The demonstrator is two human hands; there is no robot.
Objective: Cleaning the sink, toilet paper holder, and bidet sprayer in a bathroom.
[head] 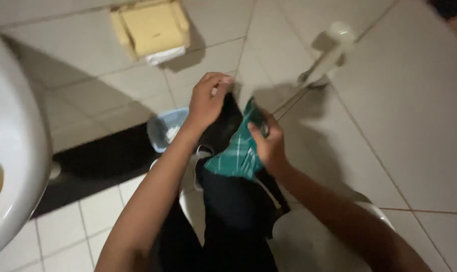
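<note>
My left hand (pixel 208 100) is raised and closed on the top of a black garment (pixel 233 201) that hangs down in front of me. My right hand (pixel 268 143) grips a green checked cloth (pixel 238 153) that lies against the black garment, thumb pressed on its upper edge. Both hands are close together at the middle of the view, over a white toilet bowl (pixel 314 242) below them.
A white sink (pixel 11 151) curves in at the left edge. A tissue holder (pixel 150 30) is fixed on the tiled wall, and a spray hose handle (pixel 329 55) hangs at the right. A pale blue mesh bin (pixel 165 128) stands on the floor by a dark strip.
</note>
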